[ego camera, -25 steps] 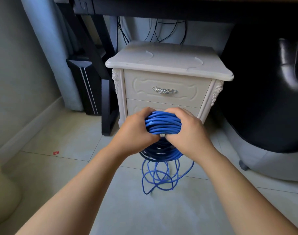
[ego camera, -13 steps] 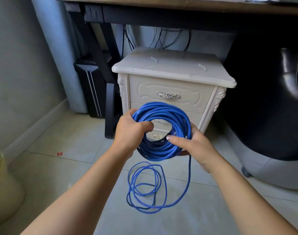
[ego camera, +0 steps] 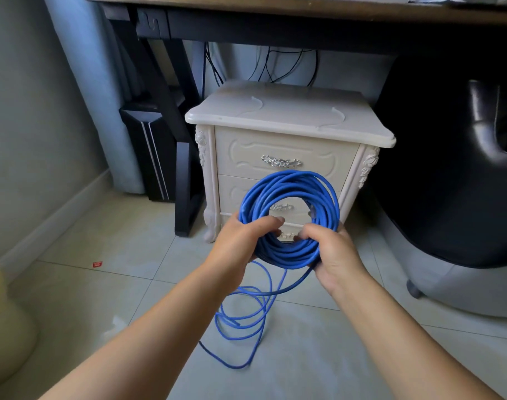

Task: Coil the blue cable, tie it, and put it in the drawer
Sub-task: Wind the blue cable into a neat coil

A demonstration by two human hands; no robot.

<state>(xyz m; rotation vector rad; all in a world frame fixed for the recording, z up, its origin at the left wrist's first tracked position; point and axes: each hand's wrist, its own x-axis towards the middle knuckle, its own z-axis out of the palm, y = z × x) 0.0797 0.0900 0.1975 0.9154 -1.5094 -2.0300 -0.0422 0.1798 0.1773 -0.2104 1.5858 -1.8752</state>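
Observation:
A thick coil of blue cable (ego camera: 327,197) stands upright in front of a cream nightstand (ego camera: 287,116). My left hand (ego camera: 238,243) grips the coil's lower left part, fingers curled through the ring. My right hand (ego camera: 333,255) grips the lower right part. Several loose loops of the same cable hang down from the coil and lie on the tiled floor (ego camera: 240,321). The nightstand's top drawer (ego camera: 240,154) with its silver handle (ego camera: 281,161) is closed. A lower drawer shows through the ring, also closed.
A dark wooden desk (ego camera: 275,7) spans overhead, its black leg (ego camera: 186,180) left of the nightstand. A black computer tower (ego camera: 148,151) stands further left. A black chair (ego camera: 463,168) fills the right. A pale yellow bag (ego camera: 4,327) sits at the lower left.
The coil was squeezed flat between both hands, then opened into a ring. My right hand has closed round the coil's lower right, and the loose tail has spread on the floor.

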